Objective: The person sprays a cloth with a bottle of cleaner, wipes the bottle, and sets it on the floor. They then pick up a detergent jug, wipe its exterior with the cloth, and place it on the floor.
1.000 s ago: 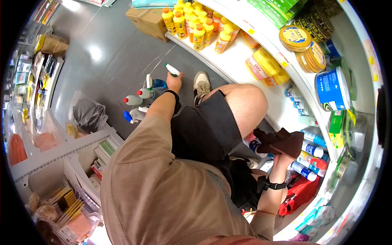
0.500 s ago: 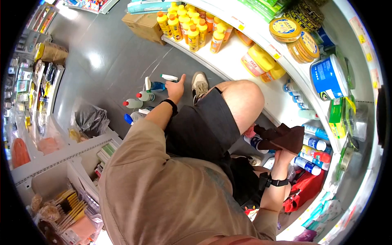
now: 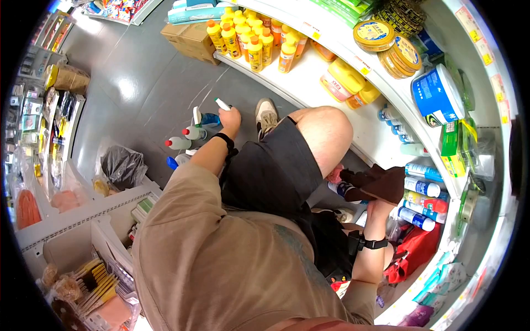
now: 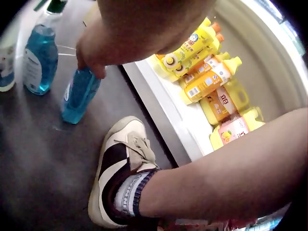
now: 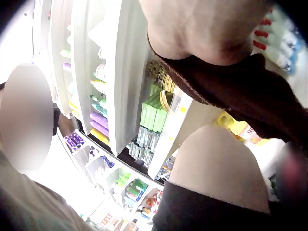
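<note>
On the floor, the left hand [image 3: 231,120] grips a blue spray bottle [image 4: 81,96] near its top; the bottle's white trigger head [image 3: 222,104] shows above the hand. A second blue spray bottle [image 4: 41,57] stands beside it. Two bottles with red caps [image 3: 194,133] and a blue-nozzled spray bottle [image 3: 174,162] are nearer the body. The right hand [image 5: 207,29] holds a brown cloth [image 3: 381,185] by the lower shelf; the cloth covers its fingers. A dark-labelled can [image 3: 340,189] lies against the cloth, partly hidden.
Yellow bottles [image 3: 255,54] stand on the bottom shelf [image 3: 298,91] ahead. Spray cans [image 3: 417,218] lie at the right above a red bag [image 3: 411,255]. A cardboard box [image 3: 190,41] sits beyond the shelf, and a black plastic bag [image 3: 122,165] lies at the left.
The left hand has shifted slightly and its fingers, looser half a second ago, are now curled round the bottle top. The right hand and brown cloth have barely moved. The head view has shifted slightly.
</note>
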`<state>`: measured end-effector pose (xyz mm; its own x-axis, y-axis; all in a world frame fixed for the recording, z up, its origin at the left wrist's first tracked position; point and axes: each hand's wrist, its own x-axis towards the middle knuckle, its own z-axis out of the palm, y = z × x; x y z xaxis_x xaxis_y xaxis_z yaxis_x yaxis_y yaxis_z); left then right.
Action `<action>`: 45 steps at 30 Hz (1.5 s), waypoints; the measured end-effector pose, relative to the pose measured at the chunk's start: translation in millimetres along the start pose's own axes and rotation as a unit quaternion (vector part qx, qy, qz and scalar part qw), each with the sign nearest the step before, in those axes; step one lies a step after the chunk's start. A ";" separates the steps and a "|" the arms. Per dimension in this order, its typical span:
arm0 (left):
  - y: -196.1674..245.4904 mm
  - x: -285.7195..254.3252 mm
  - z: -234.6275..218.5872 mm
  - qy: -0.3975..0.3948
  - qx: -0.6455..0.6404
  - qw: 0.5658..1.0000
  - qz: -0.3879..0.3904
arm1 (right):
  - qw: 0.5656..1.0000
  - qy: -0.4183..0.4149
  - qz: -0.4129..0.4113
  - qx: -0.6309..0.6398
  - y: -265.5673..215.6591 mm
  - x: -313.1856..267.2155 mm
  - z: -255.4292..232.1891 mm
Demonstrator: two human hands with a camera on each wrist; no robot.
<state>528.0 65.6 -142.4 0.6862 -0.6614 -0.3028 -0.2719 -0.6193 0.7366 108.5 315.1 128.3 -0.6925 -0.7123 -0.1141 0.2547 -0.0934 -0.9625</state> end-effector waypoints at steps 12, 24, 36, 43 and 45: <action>37.7 -17.0 -40.2 -0.300 0.006 0.940 -0.165 | 0.998 -0.021 -0.056 0.000 1.2 -1.7 -8.5; 186.4 -60.0 -82.5 -0.556 0.063 0.825 -0.074 | 0.997 -0.034 -0.014 0.066 -8.2 -20.3 -33.6; 401.3 -198.7 -199.1 -0.626 0.120 0.712 0.295 | 0.791 0.004 -0.181 -0.584 -83.6 -21.4 -20.6; 509.5 -279.9 -243.0 -0.599 0.192 0.628 0.459 | 0.780 0.046 -0.279 -0.558 -88.1 -7.8 -36.1; 530.7 -299.0 -257.7 -0.589 0.212 0.596 0.503 | 0.727 0.086 -0.312 -0.606 -97.7 -10.9 -37.6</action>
<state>352.3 43.7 494.9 -0.8501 -0.4708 -0.2360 -0.4632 0.4553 0.7604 65.8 358.2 214.3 -0.5180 -0.6875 0.5089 -0.8548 0.3940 -0.3378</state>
